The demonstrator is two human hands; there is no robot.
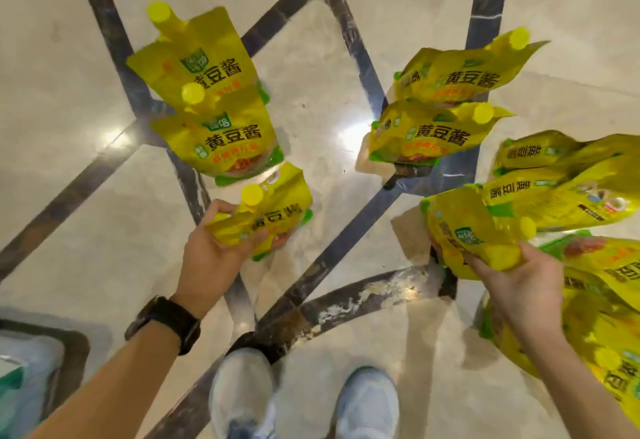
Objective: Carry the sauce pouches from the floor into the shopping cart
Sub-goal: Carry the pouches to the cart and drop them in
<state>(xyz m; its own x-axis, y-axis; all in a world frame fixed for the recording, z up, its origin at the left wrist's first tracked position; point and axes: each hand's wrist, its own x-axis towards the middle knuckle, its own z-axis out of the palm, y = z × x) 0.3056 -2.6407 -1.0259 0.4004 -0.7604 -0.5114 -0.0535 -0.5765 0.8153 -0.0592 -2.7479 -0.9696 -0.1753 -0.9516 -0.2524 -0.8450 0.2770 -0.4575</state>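
— What are your hands doing?
— Your left hand (207, 248) grips one yellow soybean sauce pouch (266, 213); your right hand (519, 282) clasps another pouch (464, 230).
— The rest?
— More pouches (221, 137) stand on the marble floor (69, 127).

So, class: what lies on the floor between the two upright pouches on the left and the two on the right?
In the head view, only bare marble floor crossed by dark inlay strips lies between the left pair and the right pair.
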